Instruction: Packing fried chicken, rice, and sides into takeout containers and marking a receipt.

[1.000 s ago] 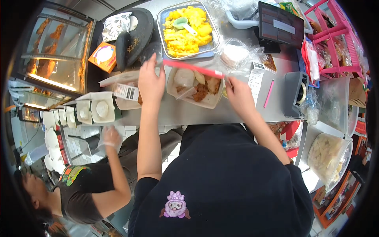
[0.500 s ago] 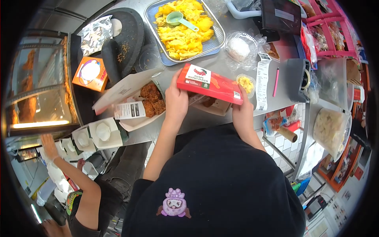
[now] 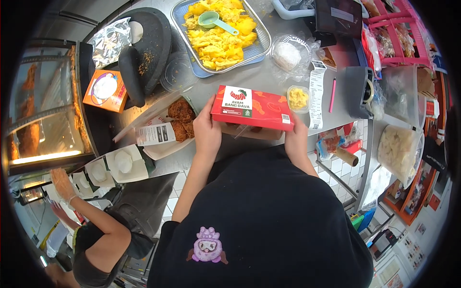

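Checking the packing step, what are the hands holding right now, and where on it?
Both hold the red food box by its short ends: left hand at one end, right hand at the other.

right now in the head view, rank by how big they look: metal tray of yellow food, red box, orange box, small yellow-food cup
1. metal tray
2. red box, held by the left hand and right hand; nearer the camera, so this is unsure
3. orange box
4. small cup

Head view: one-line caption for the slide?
Both hands, left hand and right hand, hold a closed red food box over a steel counter beside fried chicken.
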Available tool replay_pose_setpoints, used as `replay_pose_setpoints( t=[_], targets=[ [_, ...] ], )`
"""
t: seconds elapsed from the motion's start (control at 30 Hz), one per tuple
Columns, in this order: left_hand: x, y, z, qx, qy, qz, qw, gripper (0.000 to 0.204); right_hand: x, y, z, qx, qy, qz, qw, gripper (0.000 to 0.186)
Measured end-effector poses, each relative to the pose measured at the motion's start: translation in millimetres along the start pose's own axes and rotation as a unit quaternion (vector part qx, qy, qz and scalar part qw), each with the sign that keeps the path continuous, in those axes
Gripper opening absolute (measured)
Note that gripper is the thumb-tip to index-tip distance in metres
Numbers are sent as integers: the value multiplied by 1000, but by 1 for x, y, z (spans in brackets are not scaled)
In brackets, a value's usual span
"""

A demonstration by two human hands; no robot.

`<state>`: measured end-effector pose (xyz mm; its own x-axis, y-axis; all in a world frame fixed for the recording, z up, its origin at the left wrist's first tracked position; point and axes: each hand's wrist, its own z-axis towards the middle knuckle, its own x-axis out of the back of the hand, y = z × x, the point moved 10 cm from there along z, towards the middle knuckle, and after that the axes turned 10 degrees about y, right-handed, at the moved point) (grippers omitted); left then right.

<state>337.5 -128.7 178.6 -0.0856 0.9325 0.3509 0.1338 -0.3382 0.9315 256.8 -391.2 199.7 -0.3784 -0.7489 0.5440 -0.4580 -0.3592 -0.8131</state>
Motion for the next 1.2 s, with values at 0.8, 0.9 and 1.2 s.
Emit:
replay_pose_setpoints(
  t=[0.8, 0.9, 1.2],
  targets=[
    [-3, -66, -66, 57, -29, -48, 997, 41, -29, 63, -2, -100, -136, 184, 968, 37],
    [-6, -69, -75, 43, -50, -20, 998, 43, -23, 35, 3, -50, -165, 90, 981, 39],
    [-12, -97, -87, 53, -183, -71, 979, 78, -20, 30, 18, 183, -162, -51, 968, 59]
  ],
)
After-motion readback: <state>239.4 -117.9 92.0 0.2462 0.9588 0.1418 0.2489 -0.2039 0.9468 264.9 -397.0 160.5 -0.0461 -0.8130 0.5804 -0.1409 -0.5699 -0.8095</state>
